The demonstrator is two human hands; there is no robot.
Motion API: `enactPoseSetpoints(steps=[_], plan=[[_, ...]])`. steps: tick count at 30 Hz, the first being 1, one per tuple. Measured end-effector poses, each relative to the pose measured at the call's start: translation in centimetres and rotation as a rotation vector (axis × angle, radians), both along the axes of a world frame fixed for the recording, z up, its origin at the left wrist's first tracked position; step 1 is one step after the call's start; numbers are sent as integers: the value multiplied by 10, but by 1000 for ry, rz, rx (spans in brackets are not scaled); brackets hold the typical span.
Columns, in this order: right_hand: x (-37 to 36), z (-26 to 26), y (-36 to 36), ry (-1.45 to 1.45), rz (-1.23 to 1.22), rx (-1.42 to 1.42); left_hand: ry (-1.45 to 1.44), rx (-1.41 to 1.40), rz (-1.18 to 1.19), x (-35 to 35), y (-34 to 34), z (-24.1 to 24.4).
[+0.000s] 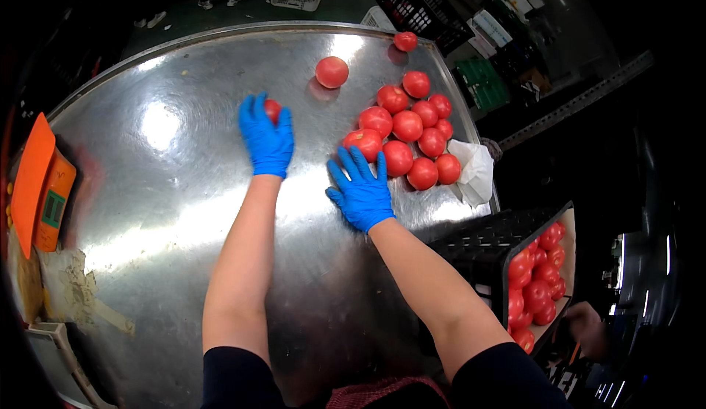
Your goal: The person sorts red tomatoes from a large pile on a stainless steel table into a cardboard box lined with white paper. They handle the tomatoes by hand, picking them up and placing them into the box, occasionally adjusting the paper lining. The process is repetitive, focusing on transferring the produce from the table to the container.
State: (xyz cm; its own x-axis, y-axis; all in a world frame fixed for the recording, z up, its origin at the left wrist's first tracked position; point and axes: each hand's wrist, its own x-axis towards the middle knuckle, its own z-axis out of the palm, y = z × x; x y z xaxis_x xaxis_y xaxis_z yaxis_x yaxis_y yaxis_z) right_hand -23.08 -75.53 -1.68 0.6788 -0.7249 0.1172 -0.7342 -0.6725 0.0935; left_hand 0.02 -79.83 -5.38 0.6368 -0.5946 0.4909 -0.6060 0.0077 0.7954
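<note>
My left hand (267, 136), in a blue disposable glove, is around a small red tomato (272, 110) over the middle of the stainless steel table (165, 199). The tomato is partly hidden by the fingers. My right hand (363, 191), gloved the same way, lies palm down with its fingers spread, the fingertips at the near edge of a large tomato (364, 143). Beyond and beside it a cluster of several tomatoes (407, 126) sits on the right part of the table. Two tomatoes lie apart, one (332, 72) beyond my hands and another (405, 41) near the far corner.
At the right edge lies crumpled white paper (473, 172). A black plastic crate (510, 254) holding many tomatoes stands at the lower right. An orange weighing scale (52, 202) is at the left. Beyond the table are a black crate (422, 14) and a person's shoes (236, 0).
</note>
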Motion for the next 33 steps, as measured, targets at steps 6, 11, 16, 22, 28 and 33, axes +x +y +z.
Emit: enactPoseSetpoints(steps=[6,11,16,22,28,33], plan=[[-23,0,-41,104,-120,-40,310,53,-284,-36,-118,10],[-46,16,-98,148,-92,-77,234,229,-632,-124,-153,16],[-67,37,-152,160,-401,-108,575,192,-677,-144,-112,44],[-86,12,-95,-88,-920,-230,641,-104,-441,-147,-16,70],[-165,-44,-146,-971,-1131,726,615,-103,-412,-173,142,74],[-104,35,-138,-1075,-940,871,457,-14,-437,-156,314,31]])
